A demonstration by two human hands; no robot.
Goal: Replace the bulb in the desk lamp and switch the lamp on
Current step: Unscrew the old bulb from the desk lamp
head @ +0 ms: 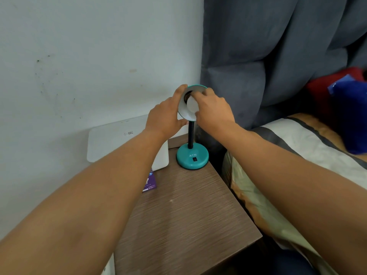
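Note:
A teal desk lamp stands at the back of a wooden bedside table, its round base (192, 158) bearing a black rocker switch (195, 159). A black flexible neck rises to the shade (185, 114), whose white inside faces me. My left hand (166, 114) grips the shade's left rim. My right hand (213, 110) is closed around a white bulb (192, 105) that sits at the socket inside the shade. The bulb is unlit. How deep the bulb sits in the socket is hidden by my fingers.
A white flat box (117, 137) leans against the wall left of the lamp. A purple card (150, 182) lies on the table (188, 211). A bed with a striped cover (297, 147) and a grey padded headboard (258, 56) lie to the right.

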